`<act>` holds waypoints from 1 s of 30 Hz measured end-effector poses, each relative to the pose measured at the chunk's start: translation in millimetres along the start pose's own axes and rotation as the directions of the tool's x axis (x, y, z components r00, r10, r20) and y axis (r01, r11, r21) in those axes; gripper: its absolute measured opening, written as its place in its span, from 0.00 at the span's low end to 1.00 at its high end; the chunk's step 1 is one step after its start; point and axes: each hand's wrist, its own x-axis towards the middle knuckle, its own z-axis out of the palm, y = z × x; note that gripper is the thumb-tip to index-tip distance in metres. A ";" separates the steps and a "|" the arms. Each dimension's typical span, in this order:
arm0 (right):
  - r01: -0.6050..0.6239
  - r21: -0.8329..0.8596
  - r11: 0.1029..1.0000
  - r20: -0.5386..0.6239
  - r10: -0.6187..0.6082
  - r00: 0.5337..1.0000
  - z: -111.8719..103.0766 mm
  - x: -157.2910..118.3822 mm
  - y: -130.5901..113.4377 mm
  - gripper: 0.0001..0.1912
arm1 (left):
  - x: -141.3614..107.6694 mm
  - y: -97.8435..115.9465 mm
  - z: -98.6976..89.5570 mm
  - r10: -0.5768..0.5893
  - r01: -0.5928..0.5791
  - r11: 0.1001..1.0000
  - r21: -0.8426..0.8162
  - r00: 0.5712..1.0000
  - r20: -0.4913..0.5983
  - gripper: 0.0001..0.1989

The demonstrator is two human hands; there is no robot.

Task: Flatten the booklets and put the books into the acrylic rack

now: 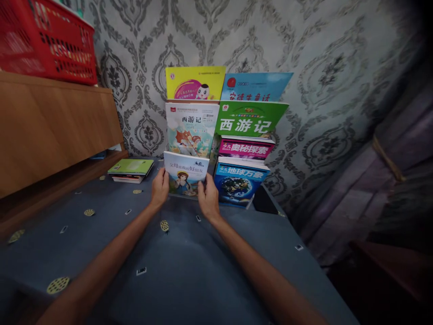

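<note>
Dead centre, the slim book point(184, 172) is standing cover outward, the left hand point(160, 187) and the right hand point(209, 197) gripping its two side edges, with the white book point(186, 124) rising behind and the globe book point(237, 187) sitting to its right. Below, a dark blue printed cloth point(179, 280) is spreading across the lower frame, a low book stack point(131, 167) is lying centre left, a wooden cabinet point(57, 135) is bearing a red basket point(67, 54) upper left, damask wallpaper point(318, 54) is filling the top, and a dim curtain point(341, 203) is hanging at right.
</note>
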 end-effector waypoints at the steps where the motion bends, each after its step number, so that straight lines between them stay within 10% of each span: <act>1: 0.009 0.010 1.000 0.005 -0.009 1.000 -2.3 3.0 -3.1 0.18 | 3.6 4.4 -2.4 0.024 -0.024 1.000 0.005 1.000 -0.007 0.12; 15: 0.317 0.029 0.948 -0.132 -0.310 0.941 -14.2 71.2 -55.2 0.16 | 67.4 68.4 -36.1 0.383 -0.396 0.918 -0.037 0.905 -0.184 0.20; 30: 0.237 -0.088 0.967 -0.027 -0.241 0.970 0.7 81.6 -20.8 0.05 | 93.1 7.4 -11.9 0.282 -0.285 0.955 -0.083 0.958 -0.041 0.20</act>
